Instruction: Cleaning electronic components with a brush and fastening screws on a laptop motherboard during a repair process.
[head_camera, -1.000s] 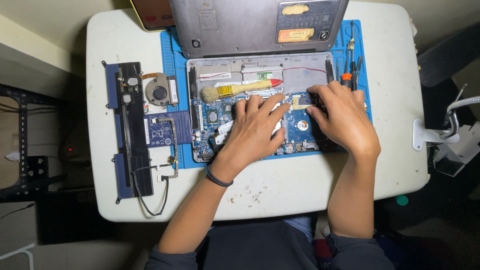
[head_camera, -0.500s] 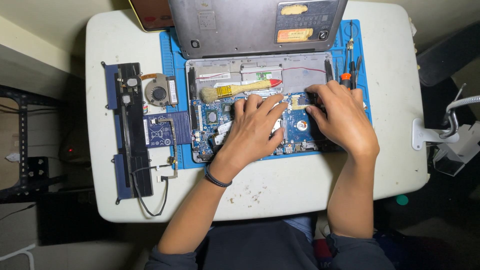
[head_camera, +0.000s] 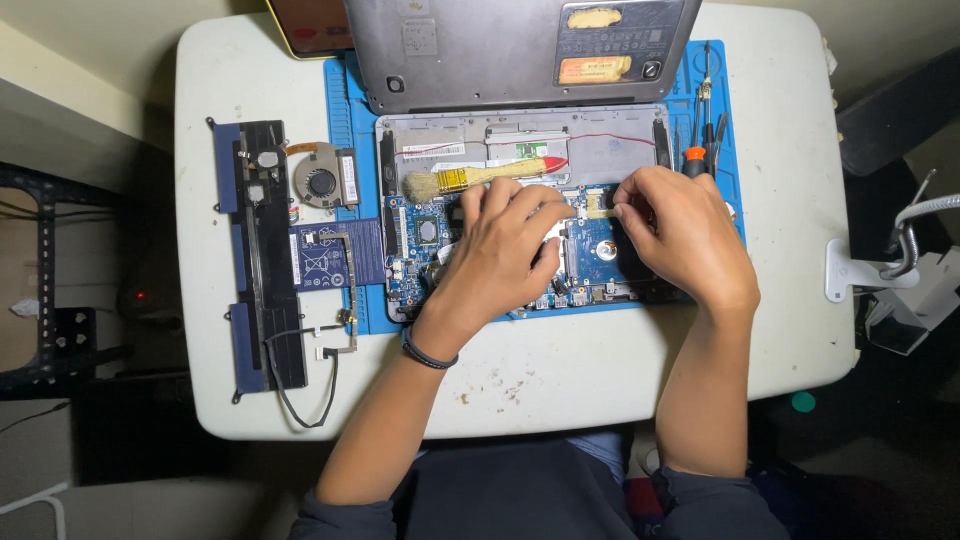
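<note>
Two hands, left hand (head_camera: 505, 250) and right hand (head_camera: 680, 235), rest on one blue motherboard (head_camera: 600, 250) (finger grip unclear).

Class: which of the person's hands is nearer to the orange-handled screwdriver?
Right. The right hand lies just below and beside the orange-handled screwdriver; the left hand rests well left, over the blue circuit board.

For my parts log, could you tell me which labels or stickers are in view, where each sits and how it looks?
Yellow sticker: lid top, worn oval patch.
Orange label: lid, below the yellow one, long rectangle.
White label: lid left, small rectangle.
Blue label: flat part left of the laptop base, white markings.
</note>
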